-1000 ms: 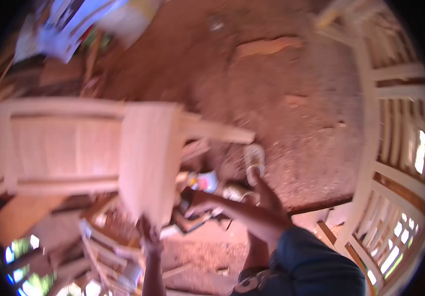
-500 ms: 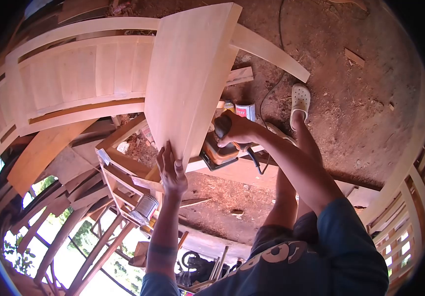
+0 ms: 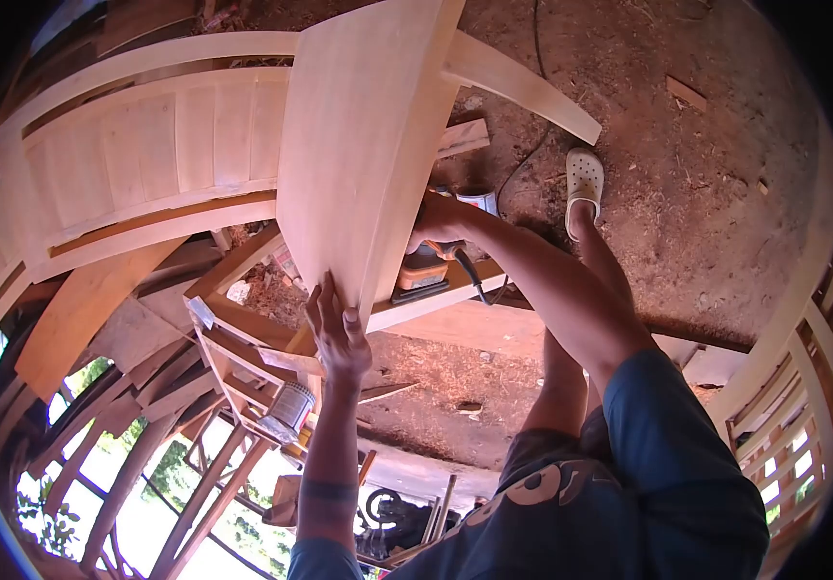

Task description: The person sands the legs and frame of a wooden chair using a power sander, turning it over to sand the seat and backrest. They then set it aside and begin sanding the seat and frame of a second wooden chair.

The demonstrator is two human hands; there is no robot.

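A broad pale wooden panel (image 3: 359, 145) stands tilted in front of me. My left hand (image 3: 341, 338) is at its lower end, fingers stretched along the wood and thumb apart near the panel's edge. On the panel's right side, my right hand (image 3: 441, 220) is wrapped round an orange and black power sander (image 3: 421, 275). The panel hides part of that hand and of the sander's top. A dark cord (image 3: 474, 278) trails from the sander. Below it runs a light wooden rail (image 3: 426, 305), part of a wooden frame.
A long slatted wooden piece (image 3: 156, 145) extends left from behind the panel, and a curved leg (image 3: 523, 85) juts right. A can (image 3: 291, 404) sits on the lower frame; another can (image 3: 477, 201) is behind my right wrist. Stacked boards (image 3: 98, 304) lie left. My foot wears a clog (image 3: 585, 179).
My right hand and the sander have shifted further behind the panel's right edge, hiding more of them. My left hand stays at the panel's lower end. The view has moved slightly.
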